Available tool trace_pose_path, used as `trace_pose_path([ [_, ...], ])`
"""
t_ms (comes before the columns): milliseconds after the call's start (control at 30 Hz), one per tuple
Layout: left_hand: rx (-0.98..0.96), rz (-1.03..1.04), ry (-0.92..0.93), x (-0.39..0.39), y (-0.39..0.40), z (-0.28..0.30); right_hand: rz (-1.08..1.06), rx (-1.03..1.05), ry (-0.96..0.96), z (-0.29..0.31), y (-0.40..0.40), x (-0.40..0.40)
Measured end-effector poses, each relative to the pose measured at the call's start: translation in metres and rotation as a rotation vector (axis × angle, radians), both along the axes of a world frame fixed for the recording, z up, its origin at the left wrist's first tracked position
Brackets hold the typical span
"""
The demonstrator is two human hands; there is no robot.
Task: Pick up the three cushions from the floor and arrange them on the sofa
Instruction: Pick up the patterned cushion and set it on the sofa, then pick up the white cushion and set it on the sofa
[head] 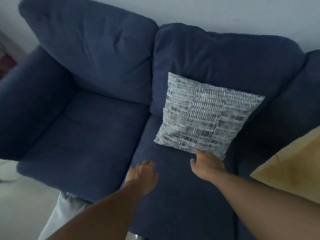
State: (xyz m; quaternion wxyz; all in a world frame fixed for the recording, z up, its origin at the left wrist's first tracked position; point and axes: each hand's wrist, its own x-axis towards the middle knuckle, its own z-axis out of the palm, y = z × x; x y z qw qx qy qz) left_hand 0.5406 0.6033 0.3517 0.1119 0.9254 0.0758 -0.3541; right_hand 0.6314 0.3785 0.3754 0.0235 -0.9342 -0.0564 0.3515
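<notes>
A grey-and-white patterned cushion [204, 115] leans upright against the backrest of the dark blue sofa [83, 139], on the middle seat. My right hand [207, 164] touches the cushion's lower edge, thumb and fingers curled at its bottom corner. My left hand [142, 175] hovers over the seat a little left of the cushion, holding nothing, fingers slightly apart. A yellow cushion [292, 167] lies on the sofa at the right edge of the view, partly cut off.
The sofa's left armrest [29, 108] bulges at the left. The left seat is bare. Pale floor [22, 201] shows at the lower left, with a light trouser leg [64, 210] beside the sofa's front. A white wall [225, 13] runs behind.
</notes>
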Motion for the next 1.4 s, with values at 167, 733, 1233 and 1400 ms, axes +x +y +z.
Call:
trace_pose_path([
  [167, -0.015, 0.2, -0.048, -0.019, 0.039, 0.026, 0.167, 0.005, -0.007, 0.017, 0.062, -0.002],
  [733, -0.063, 0.876, 0.059, -0.301, 0.161, 0.013, 0.791, -0.001, 0.161, 0.013, 0.308, -0.19],
  [1233, -0.21, 1.328, 0.153, -0.501, 0.157, -0.041, 1.114, -0.171, 0.291, -0.032, 0.388, -0.377],
  [1400, -0.247, 1.445, 0.161, -0.533, 0.175, -0.056, 1.171, -0.178, 0.281, -0.052, 0.425, -0.396],
])
